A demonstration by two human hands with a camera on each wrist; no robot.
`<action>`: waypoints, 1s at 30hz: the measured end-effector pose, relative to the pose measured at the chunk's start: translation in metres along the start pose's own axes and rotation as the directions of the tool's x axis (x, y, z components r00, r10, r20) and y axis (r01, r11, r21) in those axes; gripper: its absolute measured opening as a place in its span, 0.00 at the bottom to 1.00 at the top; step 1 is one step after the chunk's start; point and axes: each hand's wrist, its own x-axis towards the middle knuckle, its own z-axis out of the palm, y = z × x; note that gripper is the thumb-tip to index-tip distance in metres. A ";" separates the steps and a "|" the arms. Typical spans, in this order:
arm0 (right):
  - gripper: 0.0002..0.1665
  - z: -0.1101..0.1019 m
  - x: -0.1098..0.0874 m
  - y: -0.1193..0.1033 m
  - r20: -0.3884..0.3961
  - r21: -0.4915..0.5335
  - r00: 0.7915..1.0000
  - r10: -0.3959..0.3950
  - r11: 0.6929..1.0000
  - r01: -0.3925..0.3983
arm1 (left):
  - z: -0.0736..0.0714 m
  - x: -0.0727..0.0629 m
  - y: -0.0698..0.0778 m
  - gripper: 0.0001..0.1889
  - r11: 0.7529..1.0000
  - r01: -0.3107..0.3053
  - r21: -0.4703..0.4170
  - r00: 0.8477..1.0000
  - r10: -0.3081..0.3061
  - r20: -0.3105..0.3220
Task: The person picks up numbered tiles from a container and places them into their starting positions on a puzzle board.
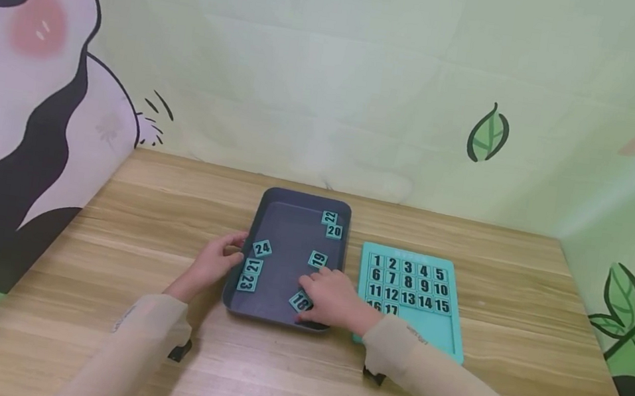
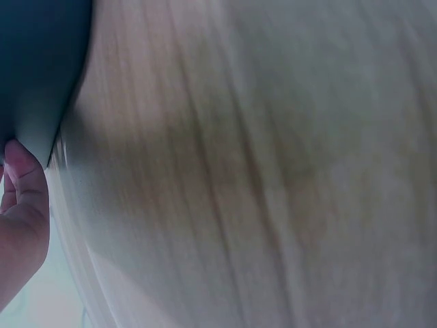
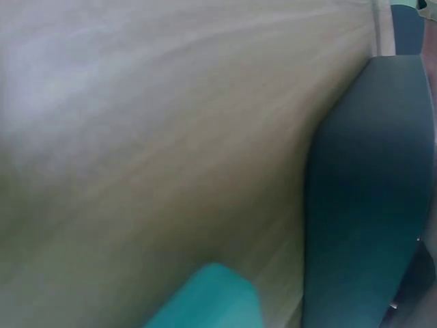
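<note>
In the head view, a dark tray (image 1: 294, 235) holds several loose teal number tiles. The left hand (image 1: 213, 264) grips the tray's left rim, its thumb against the outer wall in the left wrist view. Over the tray's near right corner is the right hand (image 1: 334, 298), its thumb and fingers apart on either side of the tilted 18 tile (image 1: 300, 301); contact is unclear. Just beyond those fingers lies the 19 tile (image 1: 318, 260). The 24 tile (image 1: 262, 248), 21 tile (image 1: 253, 266) and 23 tile (image 1: 247, 282) sit along the left side.
Right of the tray lies a teal number board (image 1: 426, 329) with tiles 1 to 17 in rows, partly covered by the right wrist. At the tray's far right are the 22 tile (image 1: 329, 218) and 20 tile (image 1: 334, 231). A printed backdrop (image 1: 329, 106) stands behind the wooden table (image 1: 184, 200).
</note>
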 end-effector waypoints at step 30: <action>0.24 -0.033 -0.048 0.047 -0.109 0.419 0.984 0.143 0.904 -0.085 | 0.001 -0.002 0.002 0.23 0.999 -0.035 0.006 0.999 0.035 -0.015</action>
